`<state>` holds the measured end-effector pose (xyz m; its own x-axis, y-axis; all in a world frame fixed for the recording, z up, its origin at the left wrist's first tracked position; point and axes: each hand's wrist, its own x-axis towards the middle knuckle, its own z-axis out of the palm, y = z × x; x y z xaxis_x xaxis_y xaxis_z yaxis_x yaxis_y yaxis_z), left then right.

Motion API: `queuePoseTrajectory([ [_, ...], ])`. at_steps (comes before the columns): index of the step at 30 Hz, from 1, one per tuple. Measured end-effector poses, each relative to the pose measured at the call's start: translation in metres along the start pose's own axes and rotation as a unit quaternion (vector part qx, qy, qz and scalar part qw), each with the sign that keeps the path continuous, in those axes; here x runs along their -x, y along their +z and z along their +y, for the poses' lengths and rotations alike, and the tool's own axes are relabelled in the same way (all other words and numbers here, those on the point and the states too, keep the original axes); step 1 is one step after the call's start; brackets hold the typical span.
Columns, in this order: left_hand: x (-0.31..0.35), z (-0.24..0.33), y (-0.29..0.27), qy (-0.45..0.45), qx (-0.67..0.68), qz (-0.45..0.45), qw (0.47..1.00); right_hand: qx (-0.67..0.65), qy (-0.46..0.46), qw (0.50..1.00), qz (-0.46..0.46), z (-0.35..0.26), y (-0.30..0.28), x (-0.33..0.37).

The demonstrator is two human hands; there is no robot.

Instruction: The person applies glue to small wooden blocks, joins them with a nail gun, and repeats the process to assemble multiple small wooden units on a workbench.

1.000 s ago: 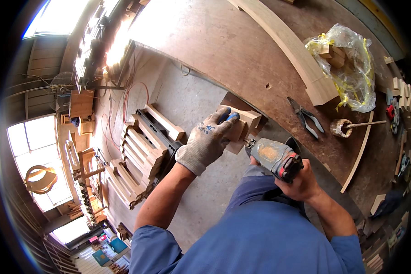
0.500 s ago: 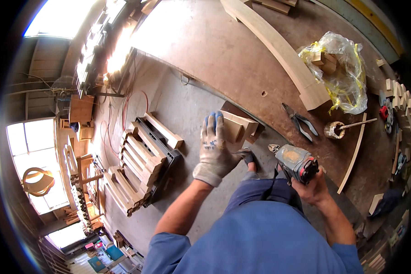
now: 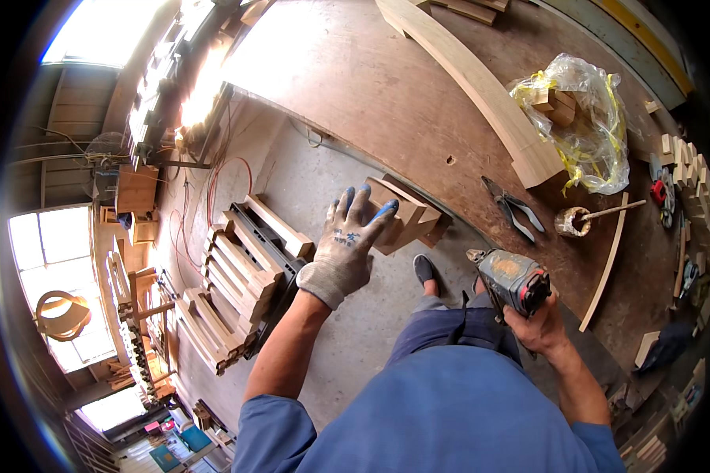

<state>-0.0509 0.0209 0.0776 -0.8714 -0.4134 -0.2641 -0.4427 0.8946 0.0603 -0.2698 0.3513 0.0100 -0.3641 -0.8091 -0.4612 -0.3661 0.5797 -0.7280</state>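
My left hand (image 3: 345,248), in a pale work glove with blue fingertips, is held out with its fingers spread and nothing in its grip. Just beyond its fingertips are some wooden blocks (image 3: 406,221) by the table's edge; whether the fingers touch them I cannot tell. My bare right hand (image 3: 538,325) is wrapped round a worn grey nail gun (image 3: 506,280) with a black and red end, held close to my waist. Beyond the nail gun, a pair of pincers (image 3: 514,211) with dark handles lies on the brown table (image 3: 355,102).
On the table are a long curved wooden piece (image 3: 481,94), a clear plastic bag (image 3: 603,142) with wood blocks, a glue pot (image 3: 572,222) with a stick and a thin curved strip (image 3: 607,268). Stacked wooden parts (image 3: 241,276) stand at left, with red hoses (image 3: 183,229) behind.
My left hand has shifted left, away from the wooden blocks, and its fingers have spread. The right hand keeps the nail gun in nearly the same place.
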Motion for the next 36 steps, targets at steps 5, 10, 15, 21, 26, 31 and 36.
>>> queuePoseTrajectory([
  [5,0.004,0.016,0.021,-0.067,0.189,0.109,0.974,-0.02,-0.019,0.999,0.023,0.003,0.002,0.0],
  [10,-0.004,0.007,0.03,-0.016,0.171,0.102,0.98,-0.087,-0.137,0.983,0.081,-0.028,-0.006,-0.008],
  [15,-0.012,-0.001,0.004,0.073,0.053,0.037,0.995,-0.056,-0.209,0.971,0.1,-0.032,-0.001,-0.016],
  [21,-0.007,-0.008,0.023,0.008,0.208,0.047,0.977,-0.017,-0.234,0.968,0.083,-0.045,0.0,-0.02],
  [26,0.0,-0.007,0.012,-0.035,0.324,0.05,0.944,0.106,-0.27,0.957,0.017,-0.038,0.003,-0.021],
  [31,-0.006,-0.023,0.046,-0.137,0.554,0.099,0.815,0.048,-0.282,0.958,-0.005,-0.061,0.004,-0.033],
  [36,-0.012,-0.025,0.056,-0.198,0.593,0.089,0.775,0.037,-0.325,0.945,0.022,-0.066,0.012,-0.042],
])
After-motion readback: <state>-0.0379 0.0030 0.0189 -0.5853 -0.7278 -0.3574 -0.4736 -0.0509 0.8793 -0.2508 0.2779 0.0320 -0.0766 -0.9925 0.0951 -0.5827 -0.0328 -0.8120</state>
